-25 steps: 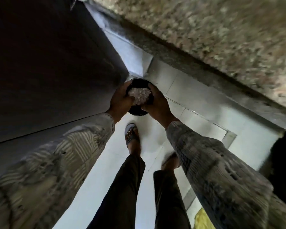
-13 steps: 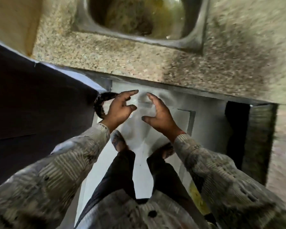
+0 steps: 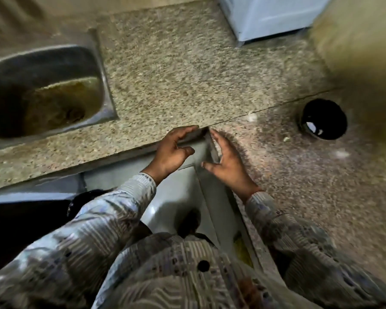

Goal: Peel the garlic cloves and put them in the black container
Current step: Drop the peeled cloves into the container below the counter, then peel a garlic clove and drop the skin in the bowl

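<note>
Black container (image 3: 323, 118) sits on granite counter (image 3: 176, 74). Left hand (image 3: 172, 150), right hand (image 3: 226, 162) both left of container, well apart from it, fingers loose, holding nothing.

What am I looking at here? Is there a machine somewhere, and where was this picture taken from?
There is no machine: these are a person's two bare hands. The picture comes from a wide-angle camera worn on the person's head, looking down, so the patterned sleeves fill the bottom. The left hand and the right hand are both open and hold nothing, at the inner corner of a speckled stone counter. A metal sink is set into the counter on the left. On the right stands a round black container; the blur hides what is in it. A few small pale bits lie on the counter near it, too blurred to name.
</note>
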A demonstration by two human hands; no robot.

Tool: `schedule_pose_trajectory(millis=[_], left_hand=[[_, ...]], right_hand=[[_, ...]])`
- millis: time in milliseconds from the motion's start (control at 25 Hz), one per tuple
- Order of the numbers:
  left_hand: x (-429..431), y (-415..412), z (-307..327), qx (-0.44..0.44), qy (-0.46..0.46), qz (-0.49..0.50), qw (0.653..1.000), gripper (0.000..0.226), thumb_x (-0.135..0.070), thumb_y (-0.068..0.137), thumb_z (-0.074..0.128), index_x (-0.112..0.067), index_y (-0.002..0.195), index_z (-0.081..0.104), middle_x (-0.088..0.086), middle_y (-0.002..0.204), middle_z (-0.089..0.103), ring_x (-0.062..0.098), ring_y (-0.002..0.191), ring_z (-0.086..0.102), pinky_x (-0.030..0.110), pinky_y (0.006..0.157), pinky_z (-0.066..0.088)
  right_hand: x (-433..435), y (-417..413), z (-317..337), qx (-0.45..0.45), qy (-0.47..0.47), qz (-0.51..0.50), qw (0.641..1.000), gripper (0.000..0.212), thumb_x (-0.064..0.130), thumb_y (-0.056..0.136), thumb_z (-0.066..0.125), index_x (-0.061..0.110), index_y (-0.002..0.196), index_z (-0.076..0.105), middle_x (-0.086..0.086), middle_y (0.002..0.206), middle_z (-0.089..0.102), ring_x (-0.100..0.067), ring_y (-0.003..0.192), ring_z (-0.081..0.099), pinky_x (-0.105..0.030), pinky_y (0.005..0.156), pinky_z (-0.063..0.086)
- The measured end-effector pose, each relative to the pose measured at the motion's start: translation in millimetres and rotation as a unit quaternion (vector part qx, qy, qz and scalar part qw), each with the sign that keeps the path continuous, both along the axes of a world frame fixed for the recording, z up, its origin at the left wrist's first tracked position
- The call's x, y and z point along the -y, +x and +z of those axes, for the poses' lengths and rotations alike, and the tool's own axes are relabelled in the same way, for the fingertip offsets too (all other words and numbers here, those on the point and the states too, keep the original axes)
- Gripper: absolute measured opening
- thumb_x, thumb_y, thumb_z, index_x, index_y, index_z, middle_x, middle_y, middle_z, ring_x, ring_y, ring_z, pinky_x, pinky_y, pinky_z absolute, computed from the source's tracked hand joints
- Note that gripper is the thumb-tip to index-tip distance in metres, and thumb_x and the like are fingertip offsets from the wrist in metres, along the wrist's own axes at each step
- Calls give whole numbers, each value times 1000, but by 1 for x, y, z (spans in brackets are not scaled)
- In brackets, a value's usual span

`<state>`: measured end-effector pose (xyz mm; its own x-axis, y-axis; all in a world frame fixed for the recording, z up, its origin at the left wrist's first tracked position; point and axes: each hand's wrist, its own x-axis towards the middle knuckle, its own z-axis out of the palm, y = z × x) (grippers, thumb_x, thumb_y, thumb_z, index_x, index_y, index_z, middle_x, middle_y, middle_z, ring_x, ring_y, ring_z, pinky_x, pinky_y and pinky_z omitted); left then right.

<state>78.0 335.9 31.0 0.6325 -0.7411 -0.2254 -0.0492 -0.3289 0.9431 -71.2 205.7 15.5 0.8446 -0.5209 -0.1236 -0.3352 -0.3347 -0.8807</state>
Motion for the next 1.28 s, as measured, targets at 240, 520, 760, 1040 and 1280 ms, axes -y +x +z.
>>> schedule_pose_trajectory(millis=[240,520,760,1040,1280], left_hand=[[96,-34,0,22,-19,-147,989,65,-11,76,75,-51,127,65,-1,137,64,18,130,60,54,107,50],[195,-40,-11,63,42,-293,953,63,-36,70,66,-60,128,59,2,132,65,19,119,62,45,101,52],[255,-22,-30,202,104,-356,907,55,-24,78,63,-23,133,65,-1,116,70,20,103,67,38,94,54],[306,14,-33,332,52,-408,849,31,-26,87,62,-23,114,77,-1,107,76,19,97,70,32,87,56],[334,15,-35,430,84,-591,678,32,-26,77,71,-31,108,77,-6,109,74,24,112,56,37,95,51]], right_hand=[[67,-64,16,-28,-49,-160,985,91,24,77,86,15,155,42,-5,156,48,-15,143,44,-32,119,35],[120,-95,-15,-134,-23,-335,932,79,28,84,84,18,153,47,-9,153,51,-27,138,51,-43,114,43],[182,-71,-32,-243,-12,-454,857,38,43,91,74,11,112,71,-12,108,73,-32,101,67,-26,70,36],[217,-52,-43,-299,61,-521,797,39,45,88,67,7,89,71,-17,94,74,-38,92,69,-35,71,50],[221,-46,9,102,317,-677,657,17,18,92,68,3,88,73,-14,76,72,-21,53,59,-30,52,47]])
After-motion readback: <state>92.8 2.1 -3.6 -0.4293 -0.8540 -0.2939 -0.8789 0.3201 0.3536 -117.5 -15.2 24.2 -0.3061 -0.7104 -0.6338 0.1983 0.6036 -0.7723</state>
